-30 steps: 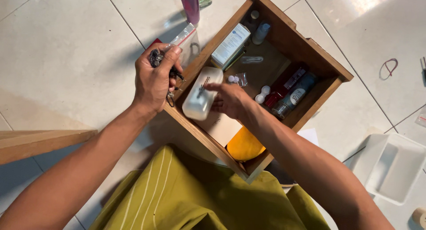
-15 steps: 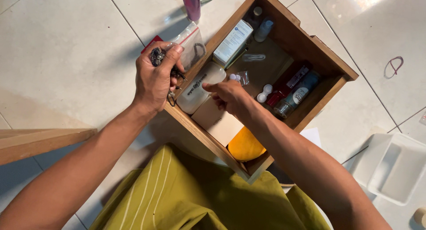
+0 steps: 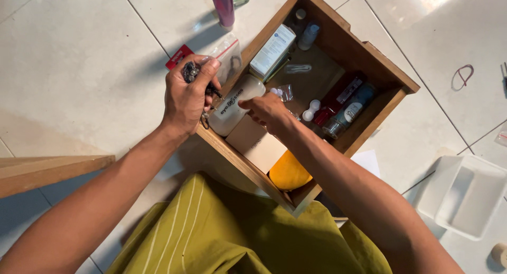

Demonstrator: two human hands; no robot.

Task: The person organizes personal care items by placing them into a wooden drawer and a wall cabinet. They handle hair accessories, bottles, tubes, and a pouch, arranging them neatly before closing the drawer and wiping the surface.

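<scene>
— Where is the white bottle [image 3: 232,111]?

— Lying in the wooden drawer's [image 3: 391,76] near-left corner. My right hand [image 3: 268,111] rests fingers on it, loosely curled; my left hand [image 3: 186,97] pinches a dark keyring [image 3: 191,72]. Best nudged flat, beside the tan box [image 3: 257,144].

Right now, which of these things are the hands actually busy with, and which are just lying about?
In hand:
left hand gripping a small dark object
right hand on the white bottle
wooden drawer

Lying about:
white tray
rubber band
pink bottle
red packet
</scene>
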